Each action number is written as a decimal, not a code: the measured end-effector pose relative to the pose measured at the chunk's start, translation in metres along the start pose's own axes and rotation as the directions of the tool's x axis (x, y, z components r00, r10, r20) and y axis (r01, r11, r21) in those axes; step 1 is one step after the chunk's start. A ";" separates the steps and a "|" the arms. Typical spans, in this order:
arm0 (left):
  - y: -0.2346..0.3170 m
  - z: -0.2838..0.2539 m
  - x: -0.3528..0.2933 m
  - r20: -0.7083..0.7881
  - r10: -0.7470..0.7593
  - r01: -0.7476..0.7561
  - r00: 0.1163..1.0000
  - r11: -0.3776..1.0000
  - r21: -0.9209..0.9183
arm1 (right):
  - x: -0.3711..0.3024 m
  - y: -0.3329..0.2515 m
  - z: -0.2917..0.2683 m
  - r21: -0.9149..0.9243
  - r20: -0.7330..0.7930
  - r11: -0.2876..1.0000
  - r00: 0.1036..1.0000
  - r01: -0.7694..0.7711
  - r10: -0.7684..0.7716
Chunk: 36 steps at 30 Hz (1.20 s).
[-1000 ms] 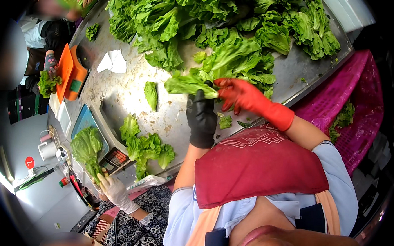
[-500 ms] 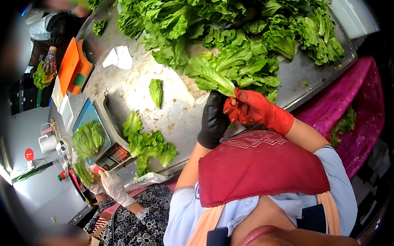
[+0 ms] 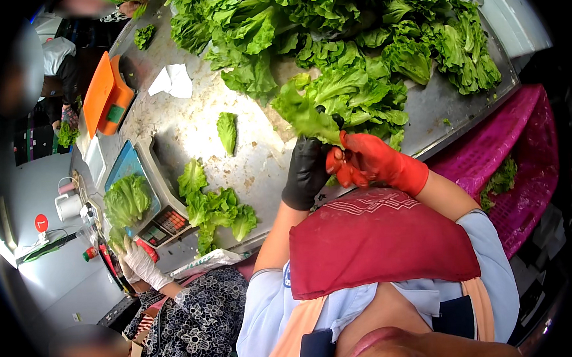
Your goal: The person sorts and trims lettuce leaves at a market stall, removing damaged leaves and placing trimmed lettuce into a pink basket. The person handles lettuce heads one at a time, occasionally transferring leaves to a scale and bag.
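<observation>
A bunch of green lettuce (image 3: 301, 115) rises from between my hands, its leaves pointing away from me and to the left. My left hand (image 3: 303, 172), in a black glove, is closed around its lower left side, with a dark fingertip showing behind the leaves. In a red glove, my right hand (image 3: 376, 165) has its fingers curled at the stem end, which they mostly cover. Just beyond lie loose lettuce leaves (image 3: 352, 89), and a large lettuce heap (image 3: 254, 27) covers the far part of the metal table (image 3: 268, 198).
On the left, a scale (image 3: 167, 225) carries lettuce (image 3: 127, 201); a co-worker's white-gloved hand (image 3: 143, 266) is beside it. An orange scale (image 3: 107, 97) stands farther off. A small leaf (image 3: 227, 133) and more lettuce (image 3: 214, 213) lie between. At right is a magenta basket (image 3: 521, 155).
The lettuce in my hands has turned, its pale stalk no longer facing up. My hands stay nearly in place. The co-worker's white-gloved hands have shifted left at the scale.
</observation>
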<state>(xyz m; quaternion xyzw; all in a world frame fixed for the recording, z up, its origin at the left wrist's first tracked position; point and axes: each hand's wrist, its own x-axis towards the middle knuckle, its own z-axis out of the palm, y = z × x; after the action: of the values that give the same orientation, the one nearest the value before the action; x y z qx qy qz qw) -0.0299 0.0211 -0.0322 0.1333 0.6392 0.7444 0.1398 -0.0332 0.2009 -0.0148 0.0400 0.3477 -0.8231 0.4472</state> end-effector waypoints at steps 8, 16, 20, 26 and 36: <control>-0.003 -0.008 0.004 -0.009 0.250 -0.190 0.968 0.759 0.623 | 0.010 0.002 0.003 -0.503 -0.398 0.857 0.852 0.108 -0.341; -0.019 0.009 -0.004 -0.295 -0.239 0.008 0.925 0.789 -0.615 | 0.016 0.004 -0.010 -0.250 -0.405 0.913 0.822 0.321 -0.400; -0.014 -0.056 -0.007 -0.459 -0.008 -0.033 0.888 0.996 -0.081 | 0.000 -0.012 -0.035 -0.698 -0.350 0.669 0.695 0.254 -0.629; 0.007 -0.132 -0.019 -0.680 0.326 0.219 0.657 0.780 0.586 | -0.039 -0.071 -0.108 -0.907 -0.032 0.011 0.043 -0.420 -0.999; 0.009 -0.036 0.011 -0.223 -0.039 0.073 0.974 0.987 0.144 | -0.044 -0.064 -0.102 -0.528 -0.560 0.722 0.456 0.447 -0.692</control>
<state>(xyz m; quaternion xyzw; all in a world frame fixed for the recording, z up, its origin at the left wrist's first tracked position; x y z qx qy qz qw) -0.0540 -0.0092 -0.0287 0.0422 0.7088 0.6998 0.0788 -0.0811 0.3169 -0.0410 0.1726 0.6096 -0.7729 -0.0354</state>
